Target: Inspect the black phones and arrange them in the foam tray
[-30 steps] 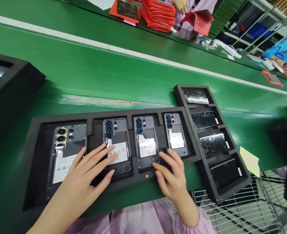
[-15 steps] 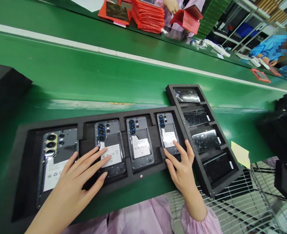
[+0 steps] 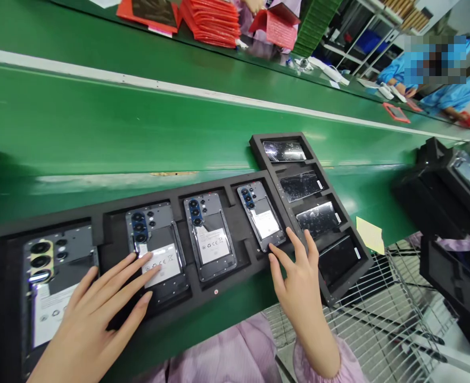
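A black foam tray point(image 3: 214, 282) lies in front of me, its slots holding several phones with their backs off. My left hand point(image 3: 102, 314) is spread palm down, its fingertips over the white label of a phone with blue camera rings point(image 3: 158, 250). Under and beside that hand is a phone with a yellowish camera surround point(image 3: 65, 255). Another blue-ringed phone point(image 3: 211, 234) sits between my hands. My right hand point(image 3: 298, 282) is open, with its index fingertip by the lower end of the rightmost phone point(image 3: 261, 215). Neither hand grips anything.
A second foam tray point(image 3: 326, 189) with glossy dark screens adjoins on the right. Beyond it are a yellow note point(image 3: 369, 235), a wire rack point(image 3: 362, 319) and black trays point(image 3: 430, 186). Red pouches point(image 3: 211, 21) lie across the green bench, where other people work.
The view has swung right, so the trays appear further left. My right hand has drawn back slightly from the rightmost phone's label to its lower end. My left hand stays spread over the phones.
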`<control>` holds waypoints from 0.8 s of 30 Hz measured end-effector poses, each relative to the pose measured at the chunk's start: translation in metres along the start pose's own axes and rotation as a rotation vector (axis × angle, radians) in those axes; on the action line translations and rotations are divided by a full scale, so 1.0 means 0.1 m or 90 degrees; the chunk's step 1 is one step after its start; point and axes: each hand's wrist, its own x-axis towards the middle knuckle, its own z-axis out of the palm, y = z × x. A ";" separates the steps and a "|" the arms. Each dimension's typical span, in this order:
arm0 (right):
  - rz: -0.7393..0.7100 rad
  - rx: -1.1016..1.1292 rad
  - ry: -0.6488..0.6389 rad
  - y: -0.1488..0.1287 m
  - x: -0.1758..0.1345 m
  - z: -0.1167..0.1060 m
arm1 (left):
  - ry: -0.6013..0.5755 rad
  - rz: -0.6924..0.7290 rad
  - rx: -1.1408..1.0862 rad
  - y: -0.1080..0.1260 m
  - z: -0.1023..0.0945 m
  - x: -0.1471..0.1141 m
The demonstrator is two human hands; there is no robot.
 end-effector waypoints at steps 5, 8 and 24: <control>0.045 -0.057 0.017 0.03 0.01 0.07 | -0.011 -0.036 -0.011 -0.06 0.03 -0.04; 0.072 -0.055 0.010 0.05 0.01 0.17 | -0.010 -0.034 -0.013 -0.05 0.04 -0.04; -0.014 0.378 -0.156 -0.06 -0.06 -0.38 | 0.017 0.003 -0.057 0.03 -0.10 0.02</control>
